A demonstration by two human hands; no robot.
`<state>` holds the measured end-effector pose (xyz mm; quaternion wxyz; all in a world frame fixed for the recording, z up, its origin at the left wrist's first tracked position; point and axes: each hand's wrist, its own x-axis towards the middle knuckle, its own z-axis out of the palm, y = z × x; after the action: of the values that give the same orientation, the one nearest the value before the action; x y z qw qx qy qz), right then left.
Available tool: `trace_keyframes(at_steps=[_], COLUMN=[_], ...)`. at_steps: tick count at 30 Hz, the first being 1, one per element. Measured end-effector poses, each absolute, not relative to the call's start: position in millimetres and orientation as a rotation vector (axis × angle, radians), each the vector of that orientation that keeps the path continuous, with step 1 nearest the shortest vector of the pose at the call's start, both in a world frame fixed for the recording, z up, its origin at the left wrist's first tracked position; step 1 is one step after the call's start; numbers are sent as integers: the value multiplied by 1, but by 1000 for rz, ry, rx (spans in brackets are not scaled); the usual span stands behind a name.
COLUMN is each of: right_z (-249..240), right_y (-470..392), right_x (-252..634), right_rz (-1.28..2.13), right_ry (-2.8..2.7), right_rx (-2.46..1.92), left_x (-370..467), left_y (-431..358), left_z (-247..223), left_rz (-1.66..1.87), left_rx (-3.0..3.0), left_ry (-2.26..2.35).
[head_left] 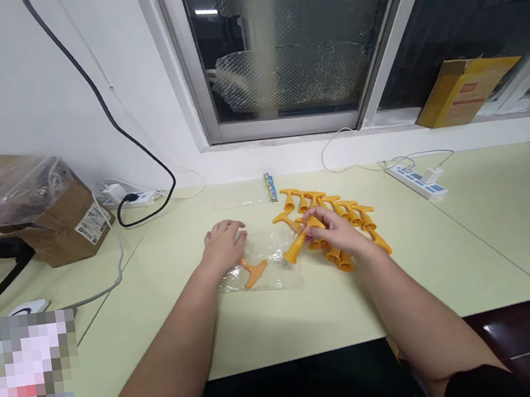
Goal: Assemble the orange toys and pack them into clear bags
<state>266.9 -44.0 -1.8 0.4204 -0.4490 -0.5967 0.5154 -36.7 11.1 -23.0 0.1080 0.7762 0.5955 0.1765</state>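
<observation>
My right hand (329, 230) is closed on a yellow horn-shaped piece (294, 248), its flared end pointing down and left over a clear plastic bag (277, 277). My left hand (225, 245) rests on the left part of that bag, fingers bent and partly over an orange T-shaped handle (255, 273) that lies at the bag. Whether those fingers grip anything is hidden. Several more yellow pieces (354, 216) with T-shaped ends lie in a group behind and under my right hand.
Another clear bag with a colourful header (270, 187) lies near the wall. Power strips (417, 181) sit at the back right and back left. A cardboard box (67, 216) and a grey cable (111, 287) are at the left. A yellow carton (467, 91) leans on the window.
</observation>
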Motion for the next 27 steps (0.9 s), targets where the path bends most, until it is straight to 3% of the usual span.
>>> trace_keyframes(at_steps=[3,10,27], right_z=[-7,-5,-15], right_y=[-46,-37,-29], right_x=[259,271,270], right_rz=[1168,1072,1199], right_ry=[-1639,-1404,-1265], right_rx=[-1245,-1288,-1302], left_x=[-26,12,32], left_y=[2,-29,-31], left_z=[-16,-18,-21], left_rz=[676,447,490], left_rx=[2450,2661,2629], left_ry=[1394,997,1566])
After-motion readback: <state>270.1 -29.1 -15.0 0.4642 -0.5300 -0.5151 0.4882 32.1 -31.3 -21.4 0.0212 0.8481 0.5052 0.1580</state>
